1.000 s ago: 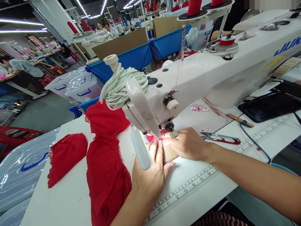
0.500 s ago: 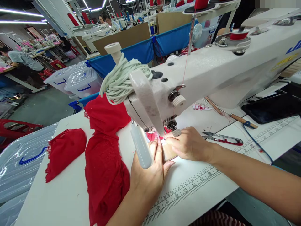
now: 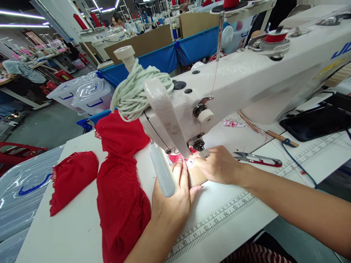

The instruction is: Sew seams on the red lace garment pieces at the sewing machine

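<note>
A white sewing machine (image 3: 236,73) reaches over the table, a pink-red piece of fabric (image 3: 174,157) under its needle area. My left hand (image 3: 171,201) lies flat, fingers stretched forward with their tips at that fabric and thumb out to the side. Curled fingers bring my right hand (image 3: 219,165) close to the needle from the other side; what they pinch is hidden. Between both hands the tan metal plate (image 3: 197,175) of the machine bed shows. A grey-white lamp (image 3: 163,171) hangs in front of my left hand and covers part of it.
Red lace-edged fabric (image 3: 122,190) and a smaller red piece (image 3: 75,179) lie on the left. Thread snips (image 3: 259,159), a wooden-handled tool (image 3: 282,138) and a black phone-like slab (image 3: 315,122) lie on the right. A ruler strip (image 3: 211,226) runs along the front. Clear bins (image 3: 93,95) stand beyond.
The view has shifted slightly, so the machine and table sit a little further left. My right hand has moved slightly relative to the plate; my left hand stays flat at the fabric.
</note>
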Demonstrator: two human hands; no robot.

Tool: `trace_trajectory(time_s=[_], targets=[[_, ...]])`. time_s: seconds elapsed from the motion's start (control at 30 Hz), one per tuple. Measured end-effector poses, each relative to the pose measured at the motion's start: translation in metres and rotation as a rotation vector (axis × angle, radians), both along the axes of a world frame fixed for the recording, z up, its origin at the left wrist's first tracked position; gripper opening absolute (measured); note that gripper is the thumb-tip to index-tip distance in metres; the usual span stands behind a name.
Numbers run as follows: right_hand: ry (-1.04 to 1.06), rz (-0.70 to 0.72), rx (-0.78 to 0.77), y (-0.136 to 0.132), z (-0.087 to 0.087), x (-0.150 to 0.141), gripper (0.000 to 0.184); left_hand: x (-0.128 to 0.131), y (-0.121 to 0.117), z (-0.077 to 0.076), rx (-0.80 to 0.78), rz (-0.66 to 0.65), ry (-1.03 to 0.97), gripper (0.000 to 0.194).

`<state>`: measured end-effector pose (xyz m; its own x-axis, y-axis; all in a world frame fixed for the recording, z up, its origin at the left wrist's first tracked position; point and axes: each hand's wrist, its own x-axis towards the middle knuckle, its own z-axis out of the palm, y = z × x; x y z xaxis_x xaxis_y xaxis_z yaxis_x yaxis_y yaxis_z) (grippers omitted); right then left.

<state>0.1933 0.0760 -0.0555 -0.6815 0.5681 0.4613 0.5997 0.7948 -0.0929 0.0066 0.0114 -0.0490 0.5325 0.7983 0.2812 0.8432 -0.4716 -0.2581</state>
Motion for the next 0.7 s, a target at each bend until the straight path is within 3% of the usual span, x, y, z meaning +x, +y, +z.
trace_trajectory(time_s=[0.17,0.3,0.47,0.7], targets=[[-0.033,-0.028,-0.037,-0.0005,0.0029,-0.0012,0.018,0.0024,-0.0001,0.0008,-0.028,0.031,-0.023,0.052],[-0.032,-0.033,-0.087,-0.0005,0.0048,-0.0018,0.018,0.0076,0.0010,0.0036,0.038,0.066,-0.027,0.055],[-0.001,-0.039,-0.140,-0.0003,0.0076,-0.0018,0.016,0.0057,0.0037,0.0050,0.013,0.060,-0.013,0.060],[-0.009,-0.049,-0.160,0.0005,0.0058,-0.0013,0.017,0.0072,0.0019,-0.0005,0.021,0.095,-0.045,0.059]])
